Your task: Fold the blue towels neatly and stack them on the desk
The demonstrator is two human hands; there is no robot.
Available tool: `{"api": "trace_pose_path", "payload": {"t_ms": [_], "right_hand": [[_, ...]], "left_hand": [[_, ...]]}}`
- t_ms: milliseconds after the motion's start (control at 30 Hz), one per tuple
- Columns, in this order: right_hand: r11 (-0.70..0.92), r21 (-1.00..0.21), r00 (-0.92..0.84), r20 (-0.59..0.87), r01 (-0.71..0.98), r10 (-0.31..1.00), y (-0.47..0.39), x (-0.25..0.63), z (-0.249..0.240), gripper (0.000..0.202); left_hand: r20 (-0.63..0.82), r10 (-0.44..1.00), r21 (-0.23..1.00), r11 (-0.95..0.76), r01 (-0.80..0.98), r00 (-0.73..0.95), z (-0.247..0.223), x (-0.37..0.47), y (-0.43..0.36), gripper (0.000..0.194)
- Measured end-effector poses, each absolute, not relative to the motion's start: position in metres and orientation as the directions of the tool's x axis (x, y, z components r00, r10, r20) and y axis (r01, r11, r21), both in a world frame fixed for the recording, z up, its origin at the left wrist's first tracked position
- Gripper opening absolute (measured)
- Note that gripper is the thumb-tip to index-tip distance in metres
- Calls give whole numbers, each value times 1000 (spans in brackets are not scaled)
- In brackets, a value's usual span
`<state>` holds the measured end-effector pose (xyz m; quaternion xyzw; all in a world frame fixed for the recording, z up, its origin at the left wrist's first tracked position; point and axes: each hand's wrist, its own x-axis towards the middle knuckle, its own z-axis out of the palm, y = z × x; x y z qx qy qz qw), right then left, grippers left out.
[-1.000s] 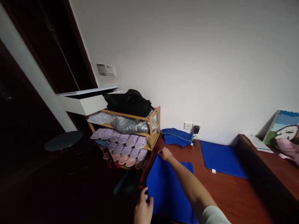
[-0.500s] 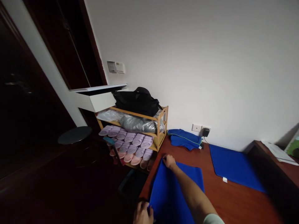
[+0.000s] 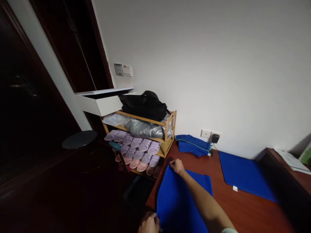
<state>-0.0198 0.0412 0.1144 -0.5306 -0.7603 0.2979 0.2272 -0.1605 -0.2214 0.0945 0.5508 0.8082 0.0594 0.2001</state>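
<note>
- Head view, change since the earliest frame: the left hand (image 3: 148, 222) has drawn nearer the viewer, its once-spread fingers now curled at the edge of the blue cloth (image 3: 173, 197); the surroundings have swung rightward, presumably with a turn of the head.
- Right hand (image 3: 177, 166): fingertips pinching the cloth's far left corner, the forearm crossing above its middle.
- Left hand: apparently closed on the near left edge; it is cut by the frame, its fingertips partly hidden from where I stand.
- Position: the cloth lies on the counter (image 3: 234, 208), alongside its left edge.
- Hazard, grip: the right hand holds only a small corner, so a sharp tug could free it.
- Hazard, tension: unequal pulling by the two hands would likely skew the edge or leave creases.
- Hazard, edge: drawn too far left, the cloth could slip over the counter's side.
- Hazard, surroundings: a wide rightward sweep might disturb the second cloth (image 3: 245, 174).
</note>
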Motion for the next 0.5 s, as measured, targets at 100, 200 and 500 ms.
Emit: {"api": "trace_pose_path", "payload": {"t_ms": [100, 200, 500], "right_hand": [[331, -738, -394, 96, 587, 914, 32, 17, 141, 24], [402, -757, -443, 166, 515, 881, 9, 71, 172, 20], [467, -788, -250, 396, 401, 884, -130, 236, 275, 38]], "left_hand": [[-281, 915, 333, 377, 864, -290, 105, -161, -223, 32], [-222, 940, 385, 328, 863, -259, 115, -163, -222, 30], [418, 907, 501, -177, 847, -58, 192, -149, -201, 29]]}}
